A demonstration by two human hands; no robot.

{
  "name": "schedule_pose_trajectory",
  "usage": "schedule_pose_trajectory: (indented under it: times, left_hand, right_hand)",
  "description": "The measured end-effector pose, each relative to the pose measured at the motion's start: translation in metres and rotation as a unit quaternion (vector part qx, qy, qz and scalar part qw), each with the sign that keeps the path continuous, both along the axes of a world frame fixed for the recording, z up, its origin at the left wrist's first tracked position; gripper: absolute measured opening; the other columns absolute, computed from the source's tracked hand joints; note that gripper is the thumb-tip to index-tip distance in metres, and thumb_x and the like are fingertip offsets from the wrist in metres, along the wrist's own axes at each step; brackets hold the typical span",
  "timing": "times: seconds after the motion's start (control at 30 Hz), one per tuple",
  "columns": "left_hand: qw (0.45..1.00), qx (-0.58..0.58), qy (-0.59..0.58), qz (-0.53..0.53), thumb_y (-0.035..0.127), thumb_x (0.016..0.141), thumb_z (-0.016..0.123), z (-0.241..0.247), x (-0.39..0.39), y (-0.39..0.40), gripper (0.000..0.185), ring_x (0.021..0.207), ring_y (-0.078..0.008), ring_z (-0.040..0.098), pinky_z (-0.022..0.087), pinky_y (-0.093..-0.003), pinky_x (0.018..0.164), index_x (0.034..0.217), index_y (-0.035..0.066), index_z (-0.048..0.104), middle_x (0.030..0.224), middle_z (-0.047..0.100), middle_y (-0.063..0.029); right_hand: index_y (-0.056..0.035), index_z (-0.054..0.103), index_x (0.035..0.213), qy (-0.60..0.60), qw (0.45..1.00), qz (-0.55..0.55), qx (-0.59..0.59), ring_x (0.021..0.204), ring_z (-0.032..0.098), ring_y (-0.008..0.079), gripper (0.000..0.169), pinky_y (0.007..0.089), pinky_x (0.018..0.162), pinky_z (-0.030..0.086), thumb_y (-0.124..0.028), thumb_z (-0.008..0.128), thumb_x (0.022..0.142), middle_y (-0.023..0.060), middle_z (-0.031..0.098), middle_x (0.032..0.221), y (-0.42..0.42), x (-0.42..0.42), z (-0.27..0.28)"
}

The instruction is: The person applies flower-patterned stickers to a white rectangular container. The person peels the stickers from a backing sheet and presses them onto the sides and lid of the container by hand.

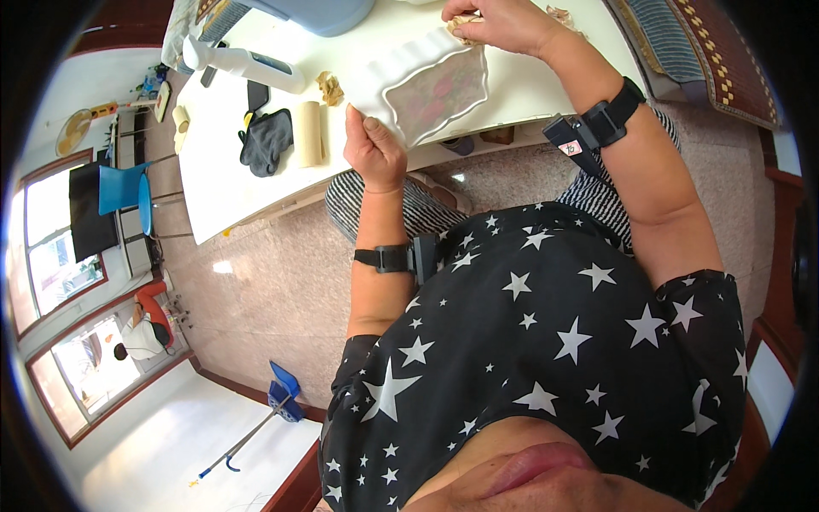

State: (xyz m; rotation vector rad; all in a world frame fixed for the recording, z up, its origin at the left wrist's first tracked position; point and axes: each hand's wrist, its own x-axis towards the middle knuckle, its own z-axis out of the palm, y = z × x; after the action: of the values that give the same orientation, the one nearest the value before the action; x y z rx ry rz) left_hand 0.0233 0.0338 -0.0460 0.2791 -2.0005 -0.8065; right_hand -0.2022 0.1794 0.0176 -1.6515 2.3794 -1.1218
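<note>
My left hand [376,150] grips the near left corner of a white wavy-rimmed dish [441,93], thumb on top. Pink roses decorate its flat face, and the dish is tilted over the white table [217,211]. At the far right end, my right hand [505,29] pinches a crumpled beige wipe [465,30] against or close beside the dish's edge; exact contact is hard to tell. Left of the dish lie a crumpled brown wipe [330,88] and a beige roll [310,134].
A white spray bottle [275,70], a dark grey glove [267,144] and a black flat object [258,96] are on the table's left. A blue-grey basin [326,14] stands at the back. Beyond are a blue chair [125,187], a dustpan [283,400] and another person [146,329].
</note>
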Motion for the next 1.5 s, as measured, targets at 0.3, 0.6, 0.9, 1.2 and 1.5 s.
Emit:
schedule_pose_trajectory:
  times: [0.3,0.6,0.9,1.2,1.5]
  left_hand:
    - [0.999,-0.027,0.028,0.006,0.011,0.098,0.044,0.000,-0.008,0.003,0.032,0.065,-0.0173,0.058,0.048,-0.0253,0.061,0.119,-0.013,0.052,0.084,0.063,-0.0127]
    - [0.997,-0.046,0.004,0.056,0.009,0.097,0.045,-0.014,0.000,-0.003,0.032,0.066,-0.0201,0.061,0.050,-0.0279,0.062,0.119,-0.013,0.052,0.082,0.065,-0.0156]
    - [0.999,-0.016,0.032,0.016,0.007,0.097,0.044,-0.010,-0.002,0.000,0.032,0.062,-0.0143,0.055,0.047,-0.0239,0.060,0.120,-0.013,0.051,0.075,0.061,-0.0089]
    - [0.999,-0.003,0.015,0.029,0.009,0.097,0.045,-0.011,-0.002,0.000,0.032,0.062,-0.0138,0.055,0.047,-0.0237,0.059,0.121,-0.013,0.051,0.076,0.061,-0.0088]
    - [1.000,0.001,0.011,0.018,0.009,0.097,0.046,-0.009,0.000,0.001,0.030,0.061,-0.0155,0.056,0.047,-0.0241,0.058,0.117,-0.013,0.052,0.077,0.062,-0.0106]
  right_hand:
    - [-0.0050,0.069,0.085,-0.170,0.977,-0.101,-0.075,0.070,0.064,0.0223,0.016,0.0338,0.067,0.050,-0.018,0.061,0.081,0.0129,0.067,0.075,-0.011,0.005,-0.019]
    - [-0.0017,0.067,0.083,-0.190,0.974,-0.095,-0.076,0.071,0.061,0.0152,0.019,0.0328,0.065,0.049,-0.019,0.060,0.085,0.0080,0.066,0.073,-0.019,0.010,-0.032]
    - [-0.0053,0.060,0.085,-0.412,0.809,-0.210,-0.364,0.063,0.055,0.0115,0.021,0.0254,0.057,0.043,-0.016,0.046,0.095,0.0024,0.060,0.072,-0.026,-0.003,-0.050]
    - [-0.0057,0.060,0.091,-0.452,0.817,-0.152,-0.323,0.063,0.052,0.0084,0.015,0.0214,0.056,0.044,-0.015,0.048,0.093,0.0005,0.059,0.078,0.005,0.011,-0.034]
    - [-0.0045,0.062,0.113,0.032,0.979,-0.034,-0.197,0.083,0.063,0.0271,0.028,0.0331,0.077,0.050,-0.017,0.058,0.088,0.0093,0.065,0.094,0.003,0.025,-0.027]
